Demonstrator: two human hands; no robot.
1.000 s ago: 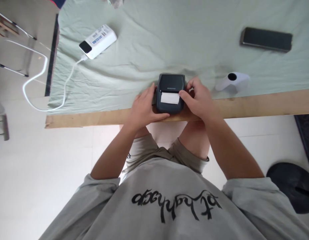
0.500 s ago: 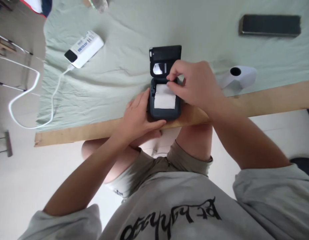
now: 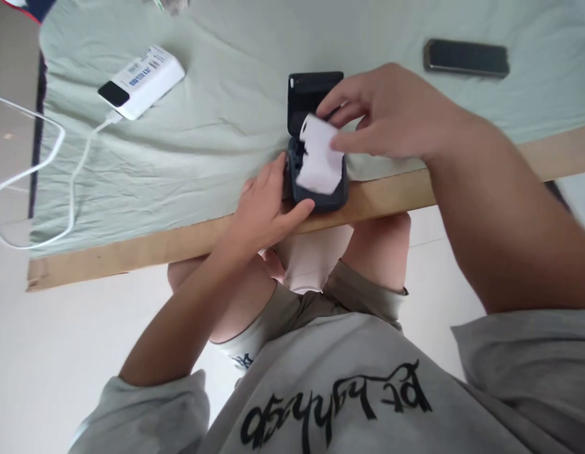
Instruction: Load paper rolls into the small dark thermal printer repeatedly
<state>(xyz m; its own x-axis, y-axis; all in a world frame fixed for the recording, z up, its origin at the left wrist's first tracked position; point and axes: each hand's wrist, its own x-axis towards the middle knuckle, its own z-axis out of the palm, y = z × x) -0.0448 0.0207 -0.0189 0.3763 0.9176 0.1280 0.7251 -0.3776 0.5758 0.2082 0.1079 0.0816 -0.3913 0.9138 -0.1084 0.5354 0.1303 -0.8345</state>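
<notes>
Though at the wooden edge [image 3: 391, 193], printer [image 3: 328, 200] before wide cloth [image 3: 226, 113].

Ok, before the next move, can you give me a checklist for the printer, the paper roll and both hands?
1. Lid open: ok, tipped back from the person.
2. Printer braced: ok, left hand against its left side and front.
3. Paper roll held: ok, right hand has its right side.
4. Roll fully out of the printer: cannot tell; it hides what lies beneath.
5. White cable away from both hands: ok, off to the left.
</notes>
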